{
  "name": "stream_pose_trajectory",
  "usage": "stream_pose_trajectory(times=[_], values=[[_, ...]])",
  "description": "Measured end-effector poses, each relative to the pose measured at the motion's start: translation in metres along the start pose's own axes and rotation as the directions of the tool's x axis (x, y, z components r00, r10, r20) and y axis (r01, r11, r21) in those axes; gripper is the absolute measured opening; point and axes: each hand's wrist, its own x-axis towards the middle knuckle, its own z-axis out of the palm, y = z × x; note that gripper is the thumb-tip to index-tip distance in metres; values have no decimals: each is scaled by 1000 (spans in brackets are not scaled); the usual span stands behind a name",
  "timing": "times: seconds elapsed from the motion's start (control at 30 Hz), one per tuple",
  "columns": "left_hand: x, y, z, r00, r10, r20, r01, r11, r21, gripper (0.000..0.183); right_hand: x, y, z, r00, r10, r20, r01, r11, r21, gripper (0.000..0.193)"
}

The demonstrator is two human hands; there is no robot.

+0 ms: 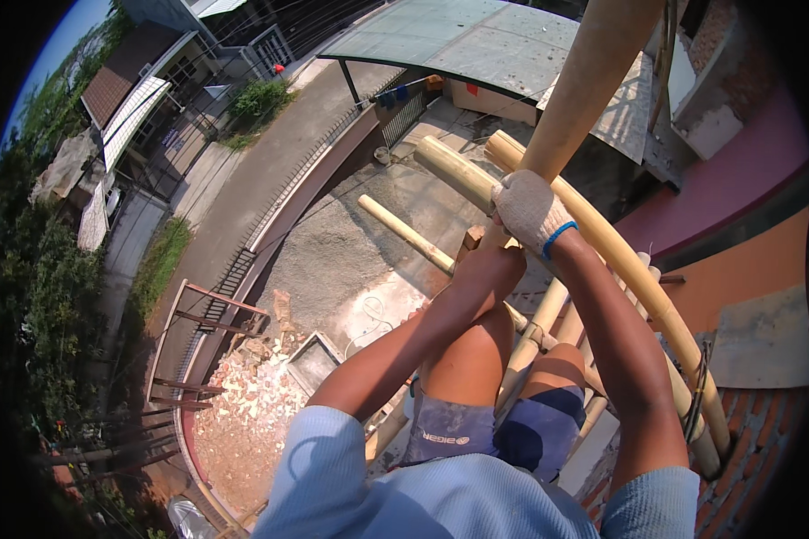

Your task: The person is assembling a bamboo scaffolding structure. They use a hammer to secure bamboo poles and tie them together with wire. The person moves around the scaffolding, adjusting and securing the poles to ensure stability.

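A thick upright bamboo pole (593,81), smooth and pale tan, is clasped at its foot by the gloved right hand (528,212), apparently to steady it where it meets the sloping bamboo pole (629,269) of the scaffold. The bare left hand (490,260) is closed on a small wooden block (473,237) just left of that joint. A rubble heap (243,413) lies far below.
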Motion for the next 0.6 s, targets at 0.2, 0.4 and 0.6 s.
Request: stream_pose_trajectory(times=[0.2, 0.4, 0.6], values=[[9, 11, 41, 958, -49, -282, -5, 982, -186, 39, 7, -38, 22, 980, 163, 112, -147, 980, -136, 21], [46, 54, 53, 775, -547, -318, 268, 739, -618, 51, 10, -55, 41, 948, 171, 270, -45, 908, -416, 28], [61, 47, 45, 914, -406, -21, -29, -13, -1000, 44, 15, -75, 35, 895, 233, 380, -25, 878, -479, 43]])
